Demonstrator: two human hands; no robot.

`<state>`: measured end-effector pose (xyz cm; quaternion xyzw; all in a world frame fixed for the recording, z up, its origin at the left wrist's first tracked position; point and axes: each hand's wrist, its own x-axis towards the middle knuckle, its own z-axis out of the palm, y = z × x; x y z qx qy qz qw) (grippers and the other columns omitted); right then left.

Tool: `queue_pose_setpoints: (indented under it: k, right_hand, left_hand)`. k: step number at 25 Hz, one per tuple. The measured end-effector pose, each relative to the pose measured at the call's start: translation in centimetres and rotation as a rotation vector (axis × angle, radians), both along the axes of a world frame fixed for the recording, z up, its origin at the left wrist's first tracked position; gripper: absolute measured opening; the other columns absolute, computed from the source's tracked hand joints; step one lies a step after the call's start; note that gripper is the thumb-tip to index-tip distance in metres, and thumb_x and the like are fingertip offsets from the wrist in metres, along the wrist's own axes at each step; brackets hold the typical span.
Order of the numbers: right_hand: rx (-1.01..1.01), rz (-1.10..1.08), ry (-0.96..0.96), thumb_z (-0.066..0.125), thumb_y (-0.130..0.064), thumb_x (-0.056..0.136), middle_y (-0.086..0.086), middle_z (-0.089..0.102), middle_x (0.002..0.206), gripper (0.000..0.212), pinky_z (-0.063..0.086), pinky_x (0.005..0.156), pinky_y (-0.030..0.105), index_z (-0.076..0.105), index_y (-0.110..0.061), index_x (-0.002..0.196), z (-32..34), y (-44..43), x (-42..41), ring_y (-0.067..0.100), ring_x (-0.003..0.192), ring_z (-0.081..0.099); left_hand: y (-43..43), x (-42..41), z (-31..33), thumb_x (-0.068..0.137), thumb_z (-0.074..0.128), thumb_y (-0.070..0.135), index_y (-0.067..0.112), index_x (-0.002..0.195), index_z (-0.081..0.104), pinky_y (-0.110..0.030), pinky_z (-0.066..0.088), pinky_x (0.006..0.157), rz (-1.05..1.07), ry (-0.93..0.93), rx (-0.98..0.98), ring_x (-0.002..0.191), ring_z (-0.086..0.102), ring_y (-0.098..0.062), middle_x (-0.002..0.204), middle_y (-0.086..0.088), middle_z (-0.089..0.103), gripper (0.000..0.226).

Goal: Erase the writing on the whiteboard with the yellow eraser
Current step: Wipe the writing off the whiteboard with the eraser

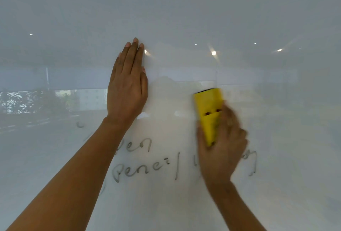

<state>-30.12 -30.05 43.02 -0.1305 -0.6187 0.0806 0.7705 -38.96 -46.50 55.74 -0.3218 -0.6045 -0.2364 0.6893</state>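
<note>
Nearest the lens, two bare forearms rising from the lower corners of the frame. Left hand (127, 86) spread flat against the glossy white whiteboard (184, 18) at centre left, fingers straight and together, grip released, holding nothing, apparently bracing. Right hand (221, 147) at centre right, motion-blurred, grip clenched around the lower part of the yellow plastic block eraser (208, 112) with its dark felt edge at the top; eraser pressed to the board, pointing upward, just right of the frame's middle.

Progress, judged from the board: partly done. Upper half of the board clean apart from reflections of ceiling lights and a window scene at the left. A small stray dark mark (80, 125) left of the left wrist. Still to go: grey marker handwriting (142, 170) in the lower middle, one short word above a longer one reading roughly "Pencil", a slanted stroke beside it, and more letters at the lower right partly hidden behind the right hand. Eraser sits above these lines, not yet on them. Probably around the halfway mark, though nothing shows how much writing there was.

Containers: none in view; no tray, surface or holder visible.
</note>
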Motion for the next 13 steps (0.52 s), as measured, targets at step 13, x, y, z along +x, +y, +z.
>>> queue_pose_setpoints:
  k: [13]
  right_hand:
    - [-0.392,-0.029,0.177,0.055,-0.046,0.088,0.013,0.046,0.136,0.066,0.04,0.083,0.045,0.039,-0.013,0.142,3.9,10.9,3.4,0.037,0.104,0.047]
  left_hand:
    - [-0.1,0.0,0.0,0.1,0.035,0.006,0.001,0.145,0.033,-0.038,0.022,0.118,-0.014,0.007,0.008,0.143,0.025,-0.023,0.153,-0.013,0.032,0.045]
